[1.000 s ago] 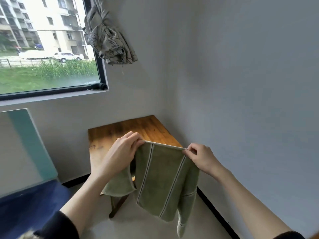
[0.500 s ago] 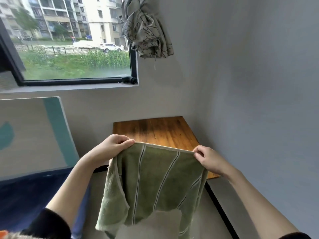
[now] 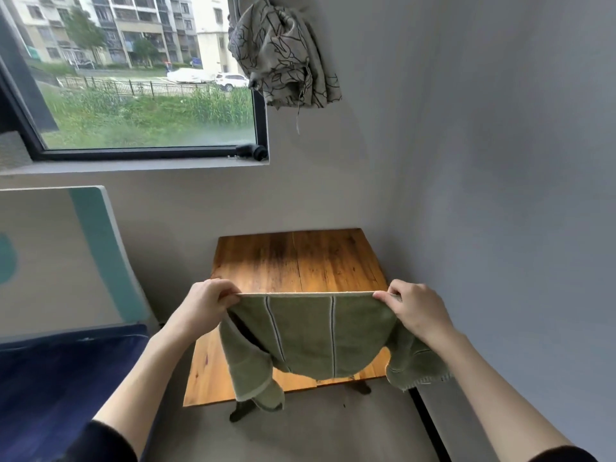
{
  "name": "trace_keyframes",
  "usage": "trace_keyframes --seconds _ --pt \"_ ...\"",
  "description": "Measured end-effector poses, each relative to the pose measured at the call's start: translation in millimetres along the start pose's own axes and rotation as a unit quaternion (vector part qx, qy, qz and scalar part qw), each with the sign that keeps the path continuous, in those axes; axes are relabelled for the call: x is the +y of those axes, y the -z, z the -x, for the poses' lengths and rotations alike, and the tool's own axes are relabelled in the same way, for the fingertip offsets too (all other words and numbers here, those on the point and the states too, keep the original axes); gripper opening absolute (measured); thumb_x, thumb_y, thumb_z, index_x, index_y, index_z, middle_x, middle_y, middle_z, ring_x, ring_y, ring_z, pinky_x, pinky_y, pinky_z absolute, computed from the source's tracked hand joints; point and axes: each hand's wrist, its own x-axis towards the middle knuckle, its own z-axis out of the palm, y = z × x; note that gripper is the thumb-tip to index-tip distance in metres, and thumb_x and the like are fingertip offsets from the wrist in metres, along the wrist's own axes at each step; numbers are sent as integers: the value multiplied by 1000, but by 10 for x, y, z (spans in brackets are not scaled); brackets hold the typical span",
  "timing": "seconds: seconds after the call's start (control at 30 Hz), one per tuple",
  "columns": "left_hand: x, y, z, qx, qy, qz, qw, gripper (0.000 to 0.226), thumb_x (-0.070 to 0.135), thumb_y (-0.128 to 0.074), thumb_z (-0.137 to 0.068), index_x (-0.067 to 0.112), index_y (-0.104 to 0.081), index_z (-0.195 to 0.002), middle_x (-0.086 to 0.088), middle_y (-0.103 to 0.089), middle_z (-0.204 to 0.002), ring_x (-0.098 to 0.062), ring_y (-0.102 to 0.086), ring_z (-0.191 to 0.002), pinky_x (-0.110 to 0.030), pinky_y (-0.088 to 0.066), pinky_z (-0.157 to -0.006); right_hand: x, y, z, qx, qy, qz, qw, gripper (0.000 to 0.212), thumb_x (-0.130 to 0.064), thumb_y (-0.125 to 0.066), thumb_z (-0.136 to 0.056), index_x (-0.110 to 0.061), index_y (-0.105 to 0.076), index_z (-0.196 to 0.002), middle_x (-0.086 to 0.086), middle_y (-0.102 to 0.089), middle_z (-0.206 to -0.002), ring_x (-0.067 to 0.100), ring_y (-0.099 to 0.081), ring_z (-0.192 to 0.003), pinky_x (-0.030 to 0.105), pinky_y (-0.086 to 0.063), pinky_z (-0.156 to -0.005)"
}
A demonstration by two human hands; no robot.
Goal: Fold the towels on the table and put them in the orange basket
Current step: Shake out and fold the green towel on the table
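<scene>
Holding the green towel (image 3: 316, 335) taut by its top edge, the left hand (image 3: 206, 303) is pinched on the left end of that edge and the right hand (image 3: 411, 310) on the right end, fingers curled over the hem in both cases. The towel is suspended above the near half of the wooden counter (image 3: 296, 258); its middle sags down in front of the near edge, and loose ends hang below each hand, the left one past the counter's near-left corner. No contact between towel and counter surface can be confirmed from this view. The orange basket is not in view.

Step judged in hand: spreading before the first fold. For a clean result, the top edge should be kept level and under light tension, and the towel lowered so that the hanging ends are laid flat first, not bunched underneath. The trailing ends are uneven, so they should be squared before any crease is pressed. Risk noted: the left tail may be caught on the counter's near edge when the towel is laid down.
</scene>
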Motion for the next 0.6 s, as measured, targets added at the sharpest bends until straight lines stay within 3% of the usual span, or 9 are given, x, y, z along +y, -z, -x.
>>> trace_keyframes --seconds 0.13,0.2,0.4,0.47,0.6 --pt "-93 -121 -123 -40 67 125 989 35 -6 -55 -85 23 -69 -71 6 -66 -76 -12 -59 -74 -17 -42 -65 197 -124 -127 -111 -7 -38 993 13 -24 -47 -96 -22 -51 -84 -2 -58 -91 13 -51 -81 22 -38 -68" --pt "-133 -142 -174 -67 89 173 979 45 -9 -51 -86 27 -70 -68 4 -68 -76 -13 -60 -73 -21 -46 -66 292 -172 -181 -136 -23 -35 990 12 -25 -47 -96 -22 -52 -85 -4 -56 -90 12 -52 -81 20 -37 -68" --pt "-239 -238 -473 -33 81 74 993 22 5 -59 -86 22 -72 -81 4 -67 -82 -14 -59 -81 -26 -41 -76 385 -227 -421 -17 -92 15 996 48 -58 -58 -81 -21 -45 -55 -6 -49 -53 13 -46 -53 25 -29 -45" --pt "-300 -308 -604 -35 80 33 996 13 11 -61 -87 16 -73 -87 2 -66 -83 -15 -58 -83 -24 -39 -76 394 -277 -551 -9 -102 53 993 54 -64 -54 -79 -20 -41 -52 -6 -48 -52 12 -45 -50 22 -25 -43" --pt "-529 -533 -957 -55 85 14 995 11 19 -60 -89 19 -68 -81 3 -63 -79 -14 -56 -78 -22 -37 -70 439 -534 -949 -31 -126 82 988 48 -62 -53 -83 -22 -43 -58 0 -59 -67 21 -53 -66 25 -34 -54"
